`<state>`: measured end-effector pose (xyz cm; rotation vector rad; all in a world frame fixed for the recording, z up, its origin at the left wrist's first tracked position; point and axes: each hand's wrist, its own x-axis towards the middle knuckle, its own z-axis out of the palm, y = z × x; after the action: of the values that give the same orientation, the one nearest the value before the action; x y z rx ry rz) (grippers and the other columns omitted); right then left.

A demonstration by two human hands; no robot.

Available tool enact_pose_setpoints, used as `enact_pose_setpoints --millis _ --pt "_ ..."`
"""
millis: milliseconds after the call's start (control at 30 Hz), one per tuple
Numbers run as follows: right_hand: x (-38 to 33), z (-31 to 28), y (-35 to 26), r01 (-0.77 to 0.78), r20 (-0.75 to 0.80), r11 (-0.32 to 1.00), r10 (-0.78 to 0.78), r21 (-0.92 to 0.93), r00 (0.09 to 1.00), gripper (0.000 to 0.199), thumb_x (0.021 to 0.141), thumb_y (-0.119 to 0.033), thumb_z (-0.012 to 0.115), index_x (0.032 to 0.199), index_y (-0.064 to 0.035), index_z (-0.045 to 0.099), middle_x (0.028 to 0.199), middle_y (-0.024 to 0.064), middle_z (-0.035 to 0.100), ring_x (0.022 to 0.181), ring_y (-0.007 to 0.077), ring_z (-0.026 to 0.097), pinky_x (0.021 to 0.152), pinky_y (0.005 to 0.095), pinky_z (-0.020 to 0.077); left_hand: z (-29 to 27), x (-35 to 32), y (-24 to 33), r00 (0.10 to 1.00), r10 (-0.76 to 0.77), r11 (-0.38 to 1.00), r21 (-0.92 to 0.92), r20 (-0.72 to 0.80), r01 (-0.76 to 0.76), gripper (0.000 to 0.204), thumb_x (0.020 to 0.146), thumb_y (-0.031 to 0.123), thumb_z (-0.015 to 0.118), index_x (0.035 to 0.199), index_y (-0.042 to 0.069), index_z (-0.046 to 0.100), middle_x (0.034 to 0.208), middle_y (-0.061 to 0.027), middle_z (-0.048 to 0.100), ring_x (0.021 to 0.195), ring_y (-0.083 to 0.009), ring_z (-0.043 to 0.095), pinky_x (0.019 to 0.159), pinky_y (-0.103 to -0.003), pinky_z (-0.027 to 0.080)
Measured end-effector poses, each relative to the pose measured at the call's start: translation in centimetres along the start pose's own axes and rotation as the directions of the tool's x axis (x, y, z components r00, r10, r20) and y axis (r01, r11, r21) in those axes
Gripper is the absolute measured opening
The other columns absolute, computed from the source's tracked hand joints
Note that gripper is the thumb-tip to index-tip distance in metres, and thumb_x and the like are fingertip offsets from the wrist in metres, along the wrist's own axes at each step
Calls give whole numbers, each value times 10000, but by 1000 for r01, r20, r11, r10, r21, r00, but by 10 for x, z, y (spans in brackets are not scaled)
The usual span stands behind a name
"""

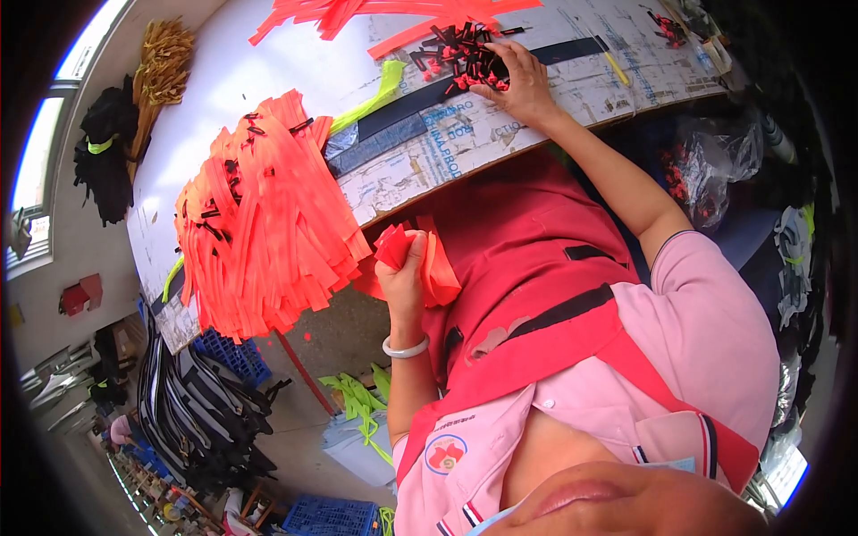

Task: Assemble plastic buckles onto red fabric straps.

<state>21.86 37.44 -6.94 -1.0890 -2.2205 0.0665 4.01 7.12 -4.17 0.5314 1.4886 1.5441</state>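
My left hand (pixel 402 270) is closed around a bunch of folded bright orange-red fabric strips (pixel 438 272), held in front of the red apron just below the table edge. The ends of the strips hang down past my fist. At the far right, my right hand (pixel 525 87) reaches over the table to a heap of small black and red pieces (pixel 460 55). Its thumb and fingers are spread at the heap's right side, touching it. A large pile of orange strips (pixel 268 223), several with black pieces on them, drapes over the table's near left edge.
More orange strips (pixel 393 11) lie at the table's far side. A yellow-green strip (pixel 371 96) and a yellow-handled tool (pixel 615 64) rest on the worn tabletop (pixel 393 188). A clear plastic bag (pixel 715 165) is at the right. Black-grey straps (pixel 192 411) and blue crates (pixel 331 516) stand below left.
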Motion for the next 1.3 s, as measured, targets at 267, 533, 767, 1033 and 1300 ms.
enact_pose_setpoints --millis 267,533,767,1033,1300 --pt "3 21 -29 -82 183 995 90 -55 979 804 738 -656 643 1384 -240 406 1383 213 380 1299 357 352 1063 472 263 15 2 -3 999 46 999 -18 -2 -46 91 900 100 653 954 27 660 841 12 625 736 -60 561 665 -208 455" --pt "24 38 -42 154 90 988 -153 -3 984 263 790 -241 693 959 -123 529 991 111 501 1009 303 551 798 407 465 9 -7 16 947 251 962 156 -202 -222 84 896 67 647 913 -13 667 896 -26 634 794 -100 568 750 -251 476" --pt "49 37 -8 338 40 886 -368 317 929 187 832 -171 653 969 -73 572 889 64 605 797 258 635 701 362 525 21 -28 54 732 682 605 573 -15 -553 145 793 -17 702 936 1 684 879 -71 579 765 -156 576 658 -265 493" --pt "73 9 19 -632 777 -495 162 597 608 249 854 -266 689 868 -39 589 741 87 654 508 164 574 484 260 482 23 -17 44 975 201 978 38 93 -205 65 889 70 639 889 5 639 843 -56 621 661 -100 528 582 -227 414" --pt "55 -5 -10 -608 794 -663 -34 437 607 278 969 -265 537 961 13 519 735 31 494 456 27 367 354 141 293 26 3 24 978 -109 971 -191 177 143 96 929 123 606 927 27 616 780 -38 635 555 -53 485 492 -188 360"
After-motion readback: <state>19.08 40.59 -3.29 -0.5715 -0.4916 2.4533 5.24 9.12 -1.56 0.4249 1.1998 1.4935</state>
